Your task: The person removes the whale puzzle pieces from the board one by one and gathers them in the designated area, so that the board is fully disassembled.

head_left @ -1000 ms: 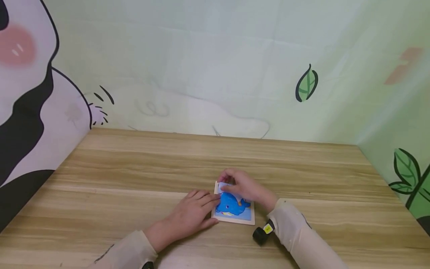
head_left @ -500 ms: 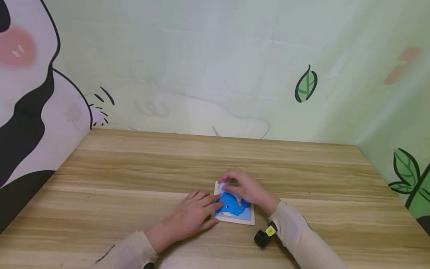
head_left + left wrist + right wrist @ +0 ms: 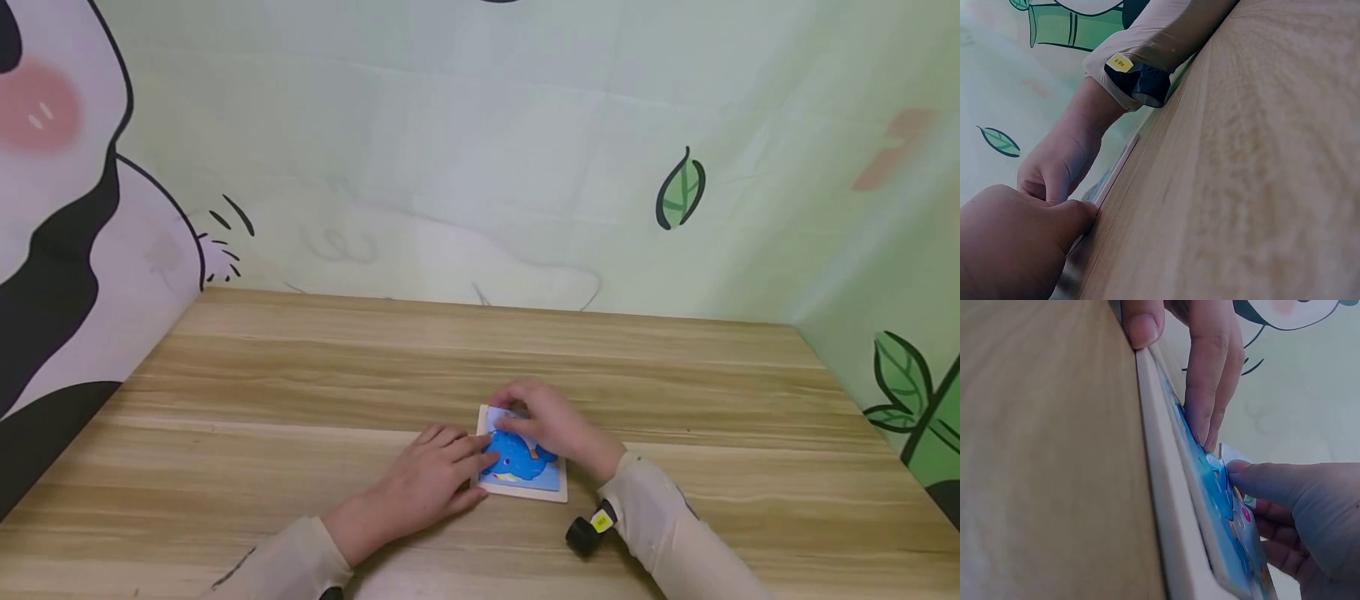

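Note:
A small whale jigsaw puzzle (image 3: 517, 468) lies in its pale wooden tray (image 3: 525, 497) near the front middle of the table. My left hand (image 3: 431, 479) rests at its left side, fingertips on the whale's head. Its thumb (image 3: 1143, 330) sits against the tray's edge. At the far edge of the puzzle, my right hand (image 3: 551, 421) pinches a puzzle piece (image 3: 1229, 454) between thumb and curled fingers; the piece appears slightly raised and tilted. Most of that piece is hidden by the hand. In the left wrist view the tray shows edge-on.
The wood-grain table (image 3: 300, 367) reaches back to a pale green printed cloth wall (image 3: 450, 167). A panda print (image 3: 142, 225) covers the left side. A black wrist camera (image 3: 583, 536) hangs from the right sleeve, just beside the tray.
A finger of my left hand has slid a little further right onto the whale's head. My right hand stays almost where it was, at the puzzle's far edge.

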`<state>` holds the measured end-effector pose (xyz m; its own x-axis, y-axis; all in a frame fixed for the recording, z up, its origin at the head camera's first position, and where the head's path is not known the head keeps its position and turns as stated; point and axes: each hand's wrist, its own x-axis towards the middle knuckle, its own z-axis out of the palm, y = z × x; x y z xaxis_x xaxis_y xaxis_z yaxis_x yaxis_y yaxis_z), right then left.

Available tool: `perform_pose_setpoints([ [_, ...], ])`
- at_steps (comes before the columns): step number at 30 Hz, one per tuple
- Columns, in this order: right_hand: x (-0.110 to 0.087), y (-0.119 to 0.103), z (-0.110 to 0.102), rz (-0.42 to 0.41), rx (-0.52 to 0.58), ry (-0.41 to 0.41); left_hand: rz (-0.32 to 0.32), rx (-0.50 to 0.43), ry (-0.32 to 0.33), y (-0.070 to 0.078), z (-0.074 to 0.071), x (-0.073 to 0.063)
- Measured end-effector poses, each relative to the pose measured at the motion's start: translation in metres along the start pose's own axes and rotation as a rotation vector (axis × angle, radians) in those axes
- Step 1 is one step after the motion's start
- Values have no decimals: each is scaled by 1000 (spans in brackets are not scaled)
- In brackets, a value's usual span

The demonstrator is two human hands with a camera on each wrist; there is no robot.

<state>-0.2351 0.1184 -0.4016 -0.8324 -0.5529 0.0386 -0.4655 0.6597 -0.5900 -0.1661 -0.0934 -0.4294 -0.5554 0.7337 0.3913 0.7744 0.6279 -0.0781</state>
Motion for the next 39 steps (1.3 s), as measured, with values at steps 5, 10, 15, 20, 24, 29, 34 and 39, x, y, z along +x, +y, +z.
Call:
perform_pose_setpoints([
  [5,-1,5,3,14,45,41,4,7,2,1,0,0],
  [10,2,7,4,58,131,59,6,24,6,1,-1,1],
  [15,8,1,0,135,183,40,6,34,-4,2,-2,3],
  [20,15,-4,-5,168,151,2,8,62,1,3,-2,4],
  [24,15,-4,-4,130,157,-11,7,82,4,3,-2,4],
  [29,10,3,3,85,263,35,8,94,15,4,-1,3],
  [34,9,7,6,72,333,59,12,87,36,3,1,3],
  [39,11,4,3,135,345,25,19,81,51,4,2,2],
])
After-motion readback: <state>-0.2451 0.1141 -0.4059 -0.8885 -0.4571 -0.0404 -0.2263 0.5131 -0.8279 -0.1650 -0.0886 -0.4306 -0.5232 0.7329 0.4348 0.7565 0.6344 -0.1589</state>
